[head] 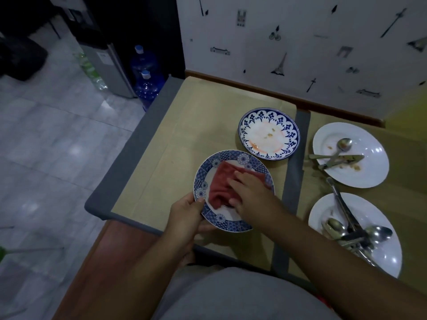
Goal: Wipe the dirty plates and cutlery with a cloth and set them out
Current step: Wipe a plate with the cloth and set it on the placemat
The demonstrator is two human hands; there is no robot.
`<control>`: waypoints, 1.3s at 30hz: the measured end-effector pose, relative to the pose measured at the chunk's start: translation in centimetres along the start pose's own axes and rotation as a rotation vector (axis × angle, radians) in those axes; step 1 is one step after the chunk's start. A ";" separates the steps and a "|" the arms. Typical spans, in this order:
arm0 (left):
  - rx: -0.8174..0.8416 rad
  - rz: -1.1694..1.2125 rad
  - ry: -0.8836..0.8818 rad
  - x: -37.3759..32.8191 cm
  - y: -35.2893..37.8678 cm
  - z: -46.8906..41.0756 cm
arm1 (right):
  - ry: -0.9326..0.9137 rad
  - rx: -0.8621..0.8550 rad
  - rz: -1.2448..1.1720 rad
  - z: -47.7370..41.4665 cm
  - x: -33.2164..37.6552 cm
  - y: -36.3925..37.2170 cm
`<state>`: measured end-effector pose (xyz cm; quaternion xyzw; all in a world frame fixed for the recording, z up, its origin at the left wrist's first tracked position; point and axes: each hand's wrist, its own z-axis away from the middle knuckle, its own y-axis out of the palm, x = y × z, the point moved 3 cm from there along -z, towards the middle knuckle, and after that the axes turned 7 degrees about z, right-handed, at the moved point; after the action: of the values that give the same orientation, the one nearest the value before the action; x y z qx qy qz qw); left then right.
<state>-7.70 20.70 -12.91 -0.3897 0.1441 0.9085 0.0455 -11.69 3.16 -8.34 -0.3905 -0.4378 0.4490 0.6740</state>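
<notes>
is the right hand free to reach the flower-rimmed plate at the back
Probably yes: the flower-rimmed plate lies just beyond the right hand, with only mat between. The hand presses the red cloth on the near plate, so it must let go first.

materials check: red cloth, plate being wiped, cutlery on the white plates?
red cloth: soft matte napped fabric, likely terry or microfibre; it bunches in folds.
patterned plate: glazed ceramic by the look; smooth rim with crisp blue print.
cutlery: polished metal, probably stainless steel; spoon bowls show bright highlights.
</notes>
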 end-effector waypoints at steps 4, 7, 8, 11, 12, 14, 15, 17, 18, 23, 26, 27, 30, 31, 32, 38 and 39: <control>0.012 -0.012 0.036 -0.3 0.3 0.7 | 0.024 0.003 -0.042 0.2 -0.4 1.7; 0.037 -0.023 0.054 -0.6 0.7 1.0 | 0.024 -0.025 -0.044 0.0 -0.4 2.1; 0.040 -0.026 0.058 -0.7 0.8 1.1 | 0.001 -0.021 -0.011 -0.1 -0.3 2.2; 0.025 -0.018 0.056 -1.1 1.1 1.1 | -0.123 -0.015 0.002 0.1 0.0 2.5; 0.018 -0.014 0.048 -1.1 1.1 1.1 | -0.172 -0.022 -0.013 0.5 -0.1 2.5; 0.012 -0.006 0.026 -1.1 1.1 1.1 | -0.262 -0.037 -0.019 1.5 -1.0 2.4; 0.015 -0.006 0.015 -1.0 1.2 1.2 | -0.302 -0.041 -0.019 1.9 -1.5 2.3; 0.033 -0.020 0.003 -0.7 1.5 1.5 | -0.376 -0.042 -0.039 2.4 -2.0 1.9; 0.045 -0.037 0.004 -0.6 1.6 1.6 | -0.406 -0.051 -0.061 2.5 -1.8 1.7; 0.096 -0.073 0.034 -0.8 1.7 1.8 | -0.292 -0.212 -0.123 0.4 -1.1 -0.8; 0.069 -0.041 0.063 -1.2 1.1 1.6 | -0.118 -0.243 -0.118 -0.5 -3.3 -2.9; 0.060 -0.037 0.072 -1.2 1.1 1.6 | -0.087 -0.214 -0.095 -0.2 -3.8 -2.9; 0.036 -0.035 0.078 -1.2 1.3 1.4 | -0.095 -0.087 -0.065 2.2 -2.9 -0.9; 0.042 -0.039 0.071 -1.1 1.4 1.5 | -0.130 -0.071 -0.114 3.1 -1.8 -0.2; 0.059 -0.044 0.061 -1.0 1.4 1.6 | -0.177 -0.072 -0.166 3.6 -0.6 0.2; 0.117 -0.035 0.024 -0.6 0.8 2.4 | -0.187 -0.258 -0.153 0.2 0.5 -2.3; 0.105 -0.031 0.034 -0.8 0.6 2.4 | -0.110 -0.259 -0.134 -0.2 -0.7 -2.6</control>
<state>-8.94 20.82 -10.66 -0.4044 0.1861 0.8921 0.0775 -10.93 1.73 -6.16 -0.4187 -0.5537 0.3633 0.6214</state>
